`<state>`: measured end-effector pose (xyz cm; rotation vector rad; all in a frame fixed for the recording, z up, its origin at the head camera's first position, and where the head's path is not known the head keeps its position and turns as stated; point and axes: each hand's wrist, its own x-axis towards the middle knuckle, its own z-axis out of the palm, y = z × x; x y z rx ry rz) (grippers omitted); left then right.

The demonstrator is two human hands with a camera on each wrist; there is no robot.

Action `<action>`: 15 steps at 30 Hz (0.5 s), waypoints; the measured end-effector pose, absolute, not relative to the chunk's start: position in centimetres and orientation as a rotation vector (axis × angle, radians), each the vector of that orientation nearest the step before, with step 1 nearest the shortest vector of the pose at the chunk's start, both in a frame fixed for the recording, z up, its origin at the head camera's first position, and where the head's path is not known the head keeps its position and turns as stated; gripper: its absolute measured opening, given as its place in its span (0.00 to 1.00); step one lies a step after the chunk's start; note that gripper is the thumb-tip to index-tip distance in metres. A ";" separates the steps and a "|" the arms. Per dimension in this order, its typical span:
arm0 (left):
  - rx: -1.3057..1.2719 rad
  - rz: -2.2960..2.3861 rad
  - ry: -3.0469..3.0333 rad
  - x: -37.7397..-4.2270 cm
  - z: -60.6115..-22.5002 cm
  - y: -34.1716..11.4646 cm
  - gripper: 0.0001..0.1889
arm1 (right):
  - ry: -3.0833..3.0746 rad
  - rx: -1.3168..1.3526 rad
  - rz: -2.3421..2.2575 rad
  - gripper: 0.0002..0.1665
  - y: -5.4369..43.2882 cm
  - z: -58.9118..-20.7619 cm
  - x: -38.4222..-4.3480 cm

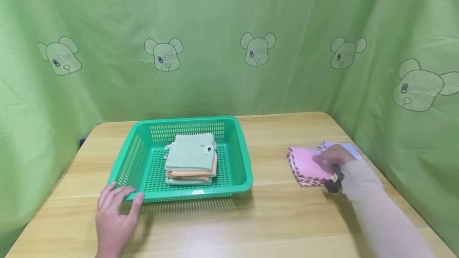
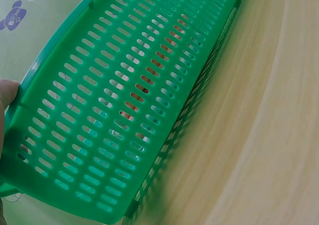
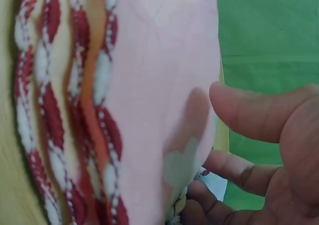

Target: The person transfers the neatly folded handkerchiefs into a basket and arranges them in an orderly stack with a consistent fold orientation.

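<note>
My left hand (image 1: 116,212) holds the near left corner of a green plastic basket (image 1: 247,158), with its fingers at the rim; in the left wrist view the basket's slotted outer wall (image 2: 119,110) fills much of the frame. Inside lies a pile of folded cloths, a pale green towel (image 1: 190,152) with a small animal face on top and peach ones below. My right hand (image 1: 333,157) reaches down over a stack of folded pink cloths (image 1: 306,162). In the right wrist view its thumb (image 3: 249,110) and fingers stand apart at the stack's edge, beside red-and-white scalloped borders (image 3: 112,125).
A light blue folded cloth (image 1: 349,148) lies partly behind my right hand, beside the pink stack. The wooden table (image 1: 265,218) is bordered by green curtains (image 1: 215,86) printed with bear heads at the back and sides.
</note>
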<state>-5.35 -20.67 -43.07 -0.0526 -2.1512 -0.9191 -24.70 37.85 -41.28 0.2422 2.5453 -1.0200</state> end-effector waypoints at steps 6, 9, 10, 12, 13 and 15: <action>-0.045 -0.922 -2.154 -5.3 -43.2 -20.6 0.11 | 2.529 0.294 -1.063 0.26 37.7 -41.0 -24.5; -0.043 -0.926 -2.154 -5.3 -43.2 -20.6 0.12 | 2.525 0.317 -1.059 0.33 37.9 -40.8 -24.4; -0.044 -0.928 -2.154 -5.3 -43.3 -20.6 0.12 | 2.533 0.318 -1.042 0.34 38.0 -40.8 -24.5; -0.048 -0.929 -2.150 -5.3 -43.3 -20.6 0.12 | 2.536 0.313 -1.047 0.41 38.2 -40.6 -24.4; -0.052 -0.927 -2.147 -5.3 -43.3 -20.6 0.12 | 2.552 0.305 -1.037 0.42 38.4 -40.6 -24.4; -0.059 -0.923 -2.142 -5.4 -43.3 -20.6 0.12 | 2.563 0.311 -1.067 0.45 38.5 -40.5 -24.4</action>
